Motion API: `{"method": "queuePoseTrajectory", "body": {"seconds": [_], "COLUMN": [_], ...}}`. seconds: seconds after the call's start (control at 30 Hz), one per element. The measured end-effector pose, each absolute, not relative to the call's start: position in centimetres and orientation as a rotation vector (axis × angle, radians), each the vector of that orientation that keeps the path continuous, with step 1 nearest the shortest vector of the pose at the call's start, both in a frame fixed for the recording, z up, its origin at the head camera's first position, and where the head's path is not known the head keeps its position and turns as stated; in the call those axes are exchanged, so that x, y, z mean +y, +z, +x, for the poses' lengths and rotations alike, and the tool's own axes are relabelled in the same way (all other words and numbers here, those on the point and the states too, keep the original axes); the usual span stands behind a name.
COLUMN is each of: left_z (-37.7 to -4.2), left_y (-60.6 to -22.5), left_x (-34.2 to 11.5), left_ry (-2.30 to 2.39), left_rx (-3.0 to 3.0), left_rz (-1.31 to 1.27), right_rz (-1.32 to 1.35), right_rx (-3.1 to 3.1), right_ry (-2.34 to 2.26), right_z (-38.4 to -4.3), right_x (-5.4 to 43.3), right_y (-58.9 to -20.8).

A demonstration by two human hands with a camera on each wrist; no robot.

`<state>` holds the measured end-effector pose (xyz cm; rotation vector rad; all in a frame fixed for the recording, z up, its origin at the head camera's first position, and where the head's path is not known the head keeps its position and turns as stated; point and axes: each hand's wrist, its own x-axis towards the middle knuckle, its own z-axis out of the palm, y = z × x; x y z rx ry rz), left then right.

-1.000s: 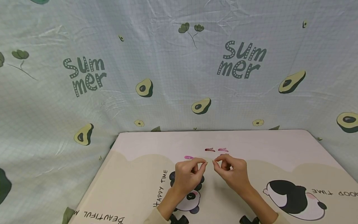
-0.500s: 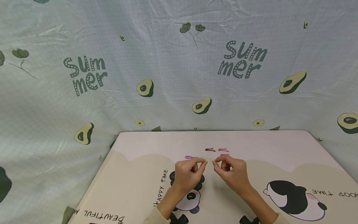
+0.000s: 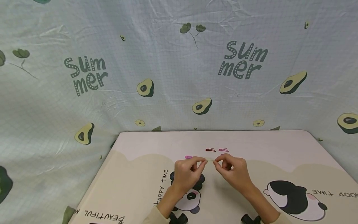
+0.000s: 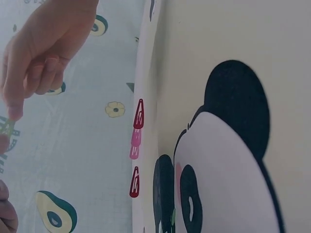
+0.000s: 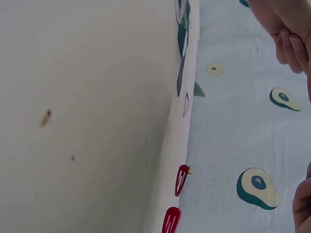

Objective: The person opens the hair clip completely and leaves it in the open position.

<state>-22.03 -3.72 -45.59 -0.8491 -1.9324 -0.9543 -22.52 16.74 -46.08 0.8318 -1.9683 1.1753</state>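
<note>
A small, thin yellow-green hair clip [image 3: 210,160] spans the short gap between both hands' fingertips, above the table. Thumb and index finger of the left hand [image 3: 185,175] pinch one end; the right hand [image 3: 234,171] pinches the other end the same way. In the left wrist view, part of the yellow-green clip [image 4: 7,127] shows at the left edge, below the right hand [image 4: 46,48]. Beyond the hands lie a dark red hair clip [image 3: 210,150] and a pink one [image 3: 223,150]. Another pink hair clip [image 3: 188,157] is partly behind the left hand.
The table [image 3: 139,186] has a cream and pink cover with printed pandas and lettering. A light curtain [image 3: 167,62] with avocado prints hangs behind its far edge. Black wrist mounts [image 3: 179,219] sit at the forearms.
The yellow-green clip shows more clearly between the fingertips than a second ago, and the gap has widened slightly. Both hands otherwise stay almost still; the clips on the table have not moved.
</note>
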Motion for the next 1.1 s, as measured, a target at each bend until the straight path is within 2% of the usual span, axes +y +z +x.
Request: {"method": "queuePoseTrajectory", "body": {"seconds": [0.77, 1.1], "left_z": [-22.3, -23.2], "left_y": [-45.9, -45.9], "left_x": [-3.4, -3.0], "left_ry": [-1.013, -1.058], "left_rx": [-2.070, -2.078], "left_rz": [-0.773, -0.760], "right_rz": [0.832, 0.849], "right_rx": [-2.222, -2.283], "right_ry": [1.104, 1.216], "right_z": [-23.1, -23.8], "right_x": [18.1, 18.9], "right_y": [-45.1, -44.6]}}
